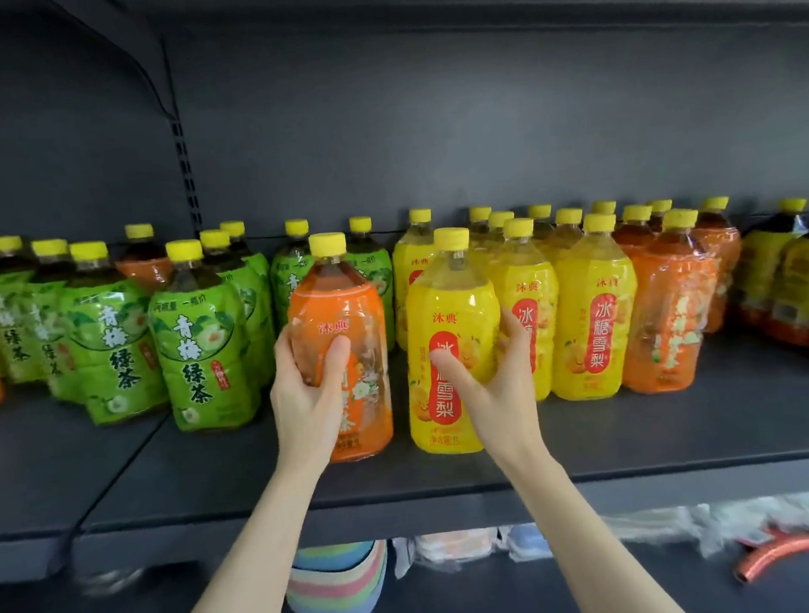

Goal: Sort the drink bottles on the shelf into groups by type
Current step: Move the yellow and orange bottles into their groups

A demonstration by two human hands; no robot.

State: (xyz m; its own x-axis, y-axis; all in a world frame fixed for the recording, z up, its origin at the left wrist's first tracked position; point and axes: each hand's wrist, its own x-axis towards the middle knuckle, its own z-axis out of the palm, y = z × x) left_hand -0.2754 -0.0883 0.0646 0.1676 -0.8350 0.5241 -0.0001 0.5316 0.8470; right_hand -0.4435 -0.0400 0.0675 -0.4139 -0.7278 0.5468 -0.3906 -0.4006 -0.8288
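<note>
Bottles gripped at the shelf (652, 435) front, one in each hand.
Orange bottle (338, 307), yellow-capped and upright with brown tea showing above its orange wrap, stands ahead of the rows, and the left hand (309, 389) has its fingers (336, 357) curled round its middle. Just right of it, the yellow bottle (450, 311) is clasped the same way by the right hand (494, 381). Both look held forward for re-homing: the orange bottle sits between the green group (204, 355) on its left and the yellow group (591, 318) on its right, while its own kind (669, 310) cluster farther right. Whether either is lifted, I cannot tell.
</note>
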